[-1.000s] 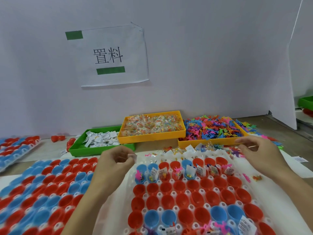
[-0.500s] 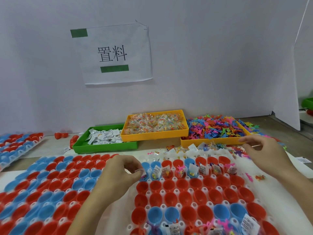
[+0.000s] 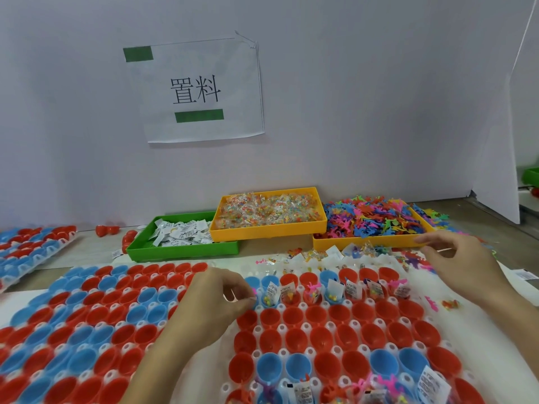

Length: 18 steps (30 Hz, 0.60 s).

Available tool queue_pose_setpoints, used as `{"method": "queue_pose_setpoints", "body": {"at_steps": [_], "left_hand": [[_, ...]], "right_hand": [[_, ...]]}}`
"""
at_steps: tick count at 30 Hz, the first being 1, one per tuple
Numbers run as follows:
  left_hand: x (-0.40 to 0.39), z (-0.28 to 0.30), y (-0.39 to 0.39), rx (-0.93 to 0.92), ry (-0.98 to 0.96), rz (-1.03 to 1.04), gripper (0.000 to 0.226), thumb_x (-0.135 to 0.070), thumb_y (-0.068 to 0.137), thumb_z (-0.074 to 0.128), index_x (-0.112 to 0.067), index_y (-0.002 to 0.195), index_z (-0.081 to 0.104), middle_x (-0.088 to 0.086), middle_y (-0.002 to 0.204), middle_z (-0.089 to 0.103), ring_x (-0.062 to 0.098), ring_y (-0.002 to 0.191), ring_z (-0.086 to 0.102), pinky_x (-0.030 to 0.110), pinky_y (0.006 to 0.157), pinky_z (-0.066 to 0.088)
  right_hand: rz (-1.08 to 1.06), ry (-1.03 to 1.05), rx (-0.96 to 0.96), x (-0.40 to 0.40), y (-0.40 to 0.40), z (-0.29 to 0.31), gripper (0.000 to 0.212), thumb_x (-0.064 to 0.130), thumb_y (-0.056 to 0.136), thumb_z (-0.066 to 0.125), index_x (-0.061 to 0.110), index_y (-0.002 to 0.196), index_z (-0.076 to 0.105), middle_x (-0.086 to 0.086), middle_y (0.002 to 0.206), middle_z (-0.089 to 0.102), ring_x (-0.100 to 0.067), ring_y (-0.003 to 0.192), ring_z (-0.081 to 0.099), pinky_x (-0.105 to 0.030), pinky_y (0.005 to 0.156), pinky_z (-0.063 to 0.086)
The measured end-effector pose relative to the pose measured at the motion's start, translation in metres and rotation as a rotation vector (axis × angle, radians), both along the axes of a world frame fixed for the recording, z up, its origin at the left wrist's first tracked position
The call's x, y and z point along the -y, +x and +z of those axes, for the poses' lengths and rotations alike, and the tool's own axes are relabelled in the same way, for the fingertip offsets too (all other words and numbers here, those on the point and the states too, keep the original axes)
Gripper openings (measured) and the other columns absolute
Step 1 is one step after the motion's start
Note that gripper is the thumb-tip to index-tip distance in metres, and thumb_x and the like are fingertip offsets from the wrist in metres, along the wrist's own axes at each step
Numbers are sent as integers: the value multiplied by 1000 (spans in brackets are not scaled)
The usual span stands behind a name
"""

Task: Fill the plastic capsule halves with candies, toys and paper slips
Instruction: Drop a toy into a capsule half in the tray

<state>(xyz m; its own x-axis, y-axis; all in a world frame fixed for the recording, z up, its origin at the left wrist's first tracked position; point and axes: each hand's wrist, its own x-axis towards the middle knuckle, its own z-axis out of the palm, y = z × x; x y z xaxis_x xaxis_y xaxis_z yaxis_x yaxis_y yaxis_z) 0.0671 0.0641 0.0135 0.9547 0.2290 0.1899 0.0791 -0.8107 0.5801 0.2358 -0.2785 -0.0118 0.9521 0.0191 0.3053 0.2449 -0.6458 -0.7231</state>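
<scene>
A white holder tray [image 3: 306, 326] in front of me carries red and blue capsule halves. Its far row [image 3: 332, 295] holds candies, toys and paper slips, as does the nearest row [image 3: 428, 383]; the rows between are empty. My left hand [image 3: 215, 301] pinches thumb and forefinger over the leftmost blue half [image 3: 251, 282] of the far row, on a small paper slip that is mostly hidden. My right hand [image 3: 463, 263] hovers curled over the tray's far right corner, with a thin pale edge, apparently paper slips, between thumb and fingers.
At the back stand a green tray [image 3: 180, 252] of paper slips, a yellow tray [image 3: 268, 230] of wrapped candies and a yellow tray [image 3: 364, 243] of coloured toys. Trays of empty halves lie at left [image 3: 87, 316] and far left [image 3: 26, 249]. Loose items [image 3: 312, 255] lie between.
My left hand has come down and to the right from mid-air to the leftmost blue half of the far row. My right hand has stayed almost still.
</scene>
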Motion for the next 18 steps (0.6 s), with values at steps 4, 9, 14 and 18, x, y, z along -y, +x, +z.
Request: {"method": "queue_pose_setpoints", "body": {"at_steps": [4,9,14,18], "left_hand": [[3,0,0,41,-61,40,18,-24,74,85,-30,74,68,-10,62,66,1,67,61,10,55,45],[-1,2,-1,36,-98,30,22,-27,68,89,-27,74,67,-11,66,70,3,67,64,11,57,47],[1,4,-1,57,-75,9,17,-27,75,83,-29,65,70,-21,66,68,-3,71,61,10,61,47],[5,2,2,90,-78,36,27,-18,76,83,-33,60,67,-19,57,64,-6,67,58,8,59,44]], "right_hand": [[-5,-2,8,2,3,-2,16,8,96,61,16,104,73,-6,105,70,-23,90,64,-28,66,45],[-37,47,8,13,7,-1,21,8,94,63,27,90,70,-4,92,72,-20,82,65,-38,71,51],[-68,53,3,21,11,-2,17,12,95,62,27,93,71,-5,94,71,-20,84,64,-40,71,54],[-66,38,9,21,13,-4,17,12,95,62,28,93,70,-5,93,70,-20,83,64,-37,67,51]]}}
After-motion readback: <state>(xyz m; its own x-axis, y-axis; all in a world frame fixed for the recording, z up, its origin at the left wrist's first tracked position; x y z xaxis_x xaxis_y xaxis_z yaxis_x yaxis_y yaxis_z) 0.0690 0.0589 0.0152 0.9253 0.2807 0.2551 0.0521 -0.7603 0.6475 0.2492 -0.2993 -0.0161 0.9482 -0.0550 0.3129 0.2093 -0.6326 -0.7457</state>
